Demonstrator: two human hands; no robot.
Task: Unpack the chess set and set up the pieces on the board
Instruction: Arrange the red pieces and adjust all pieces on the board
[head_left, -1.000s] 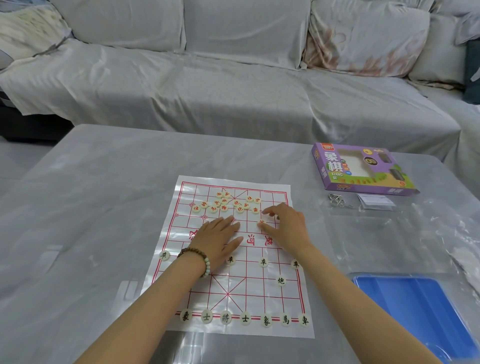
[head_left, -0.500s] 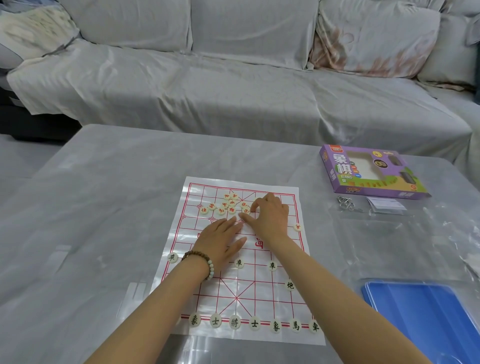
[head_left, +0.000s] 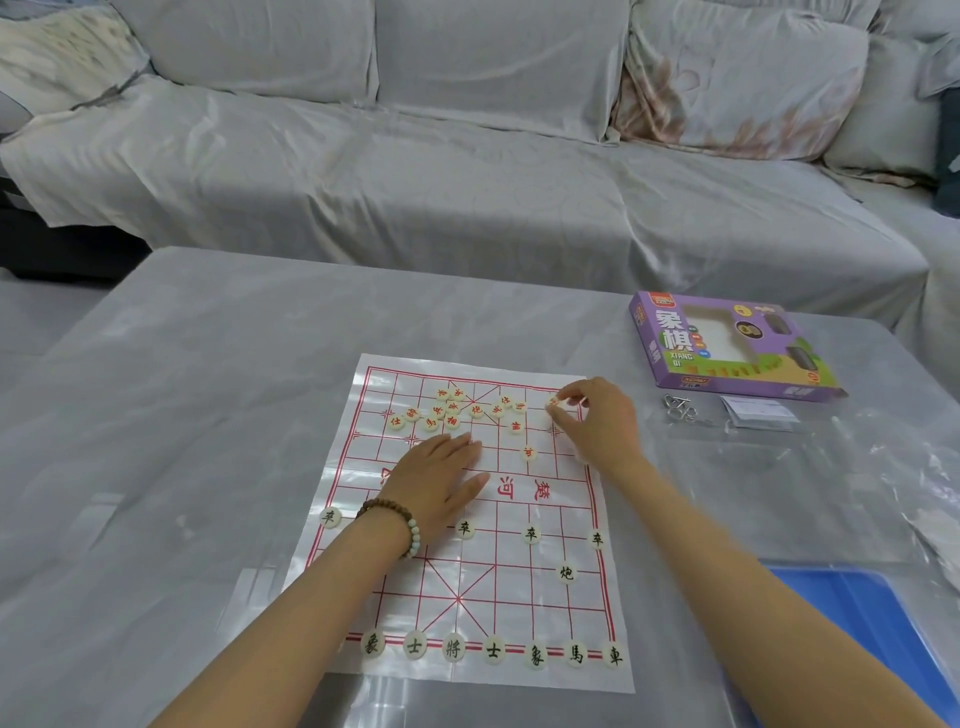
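A person sets up Chinese chess on a thin white board sheet printed with a red grid (head_left: 519, 592), which lies on a glossy grey counter (head_left: 208, 415), nearer its near edge than its far one. The left hand (head_left: 441, 483), with a beaded bracelet (head_left: 400, 519) at the wrist, lies flat with straight fingers on the middle of the sheet, holding it down. The right hand (head_left: 597, 421) pinches a cream round piece with a red character (head_left: 552, 402) between thumb and fingertips, at the sheet's far right corner.

This piece looks bound for the far back row. It should land squarely on a line crossing, character up, while the flat hand keeps the light sheet from sliding. The other loose red-lettered pieces (head_left: 452, 410) lie heaped at the far middle of the sheet, covering crossings that the back row probably needs, so they may have to be cleared outward one at a time. The black-lettered pieces (head_left: 493, 649) already stand in rows along the sheet's near side.

Toward the counter's far right corner sits a purple cardboard game box (head_left: 727, 348). Just in front of it lie a small metal ring puzzle (head_left: 675, 408) and a folded white leaflet (head_left: 758, 413). Crumpled clear plastic wrap (head_left: 883, 467) spreads along the right edge, and a blue plastic tray (head_left: 872, 623) fills the near right corner. A grey-covered sofa (head_left: 467, 182) stands beyond the far edge.
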